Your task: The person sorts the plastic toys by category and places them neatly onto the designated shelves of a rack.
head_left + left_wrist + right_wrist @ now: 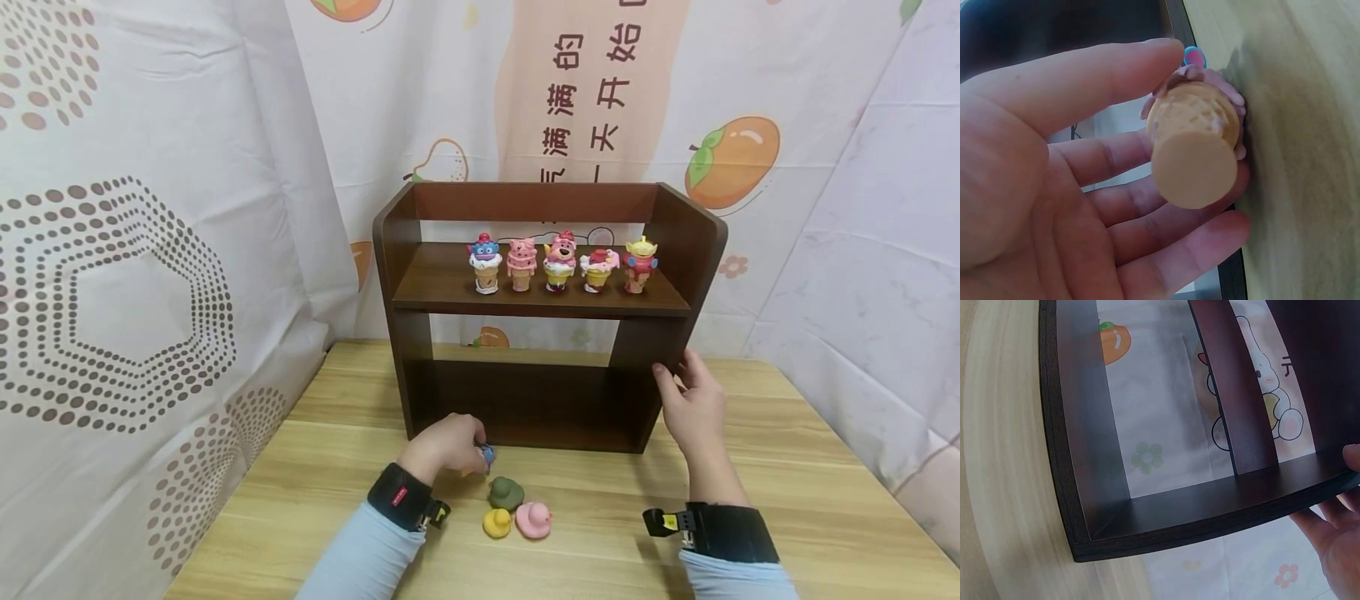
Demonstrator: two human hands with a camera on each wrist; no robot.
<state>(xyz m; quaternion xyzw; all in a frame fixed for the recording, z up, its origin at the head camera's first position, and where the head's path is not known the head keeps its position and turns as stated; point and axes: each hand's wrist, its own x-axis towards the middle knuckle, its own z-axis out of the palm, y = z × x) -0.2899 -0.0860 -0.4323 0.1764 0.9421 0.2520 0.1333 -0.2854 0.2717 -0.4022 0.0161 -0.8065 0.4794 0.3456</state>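
My left hand (448, 443) holds a small ice-cream-cone figurine (1194, 169) between thumb and fingers, low over the table in front of the shelf's bottom left corner. Its tan cone base faces the left wrist camera; a purplish top and a blue-and-pink bit show behind, and the hand hides most of it in the head view. With thumb at the front edge and fingers around the outer side, my right hand (696, 408) grips the right side panel of the dark brown two-tier shelf (536, 202). Several cone figurines, including a blue-topped one (486, 265), stand in a row on the upper tier.
Near the left hand, a green duck (507, 493), a yellow duck (497, 523) and a pink duck (534, 520) sit close together on the wooden table (757, 433). Behind the shelf hangs a printed curtain (465, 75). The lower tier (525, 400) is bare wood.
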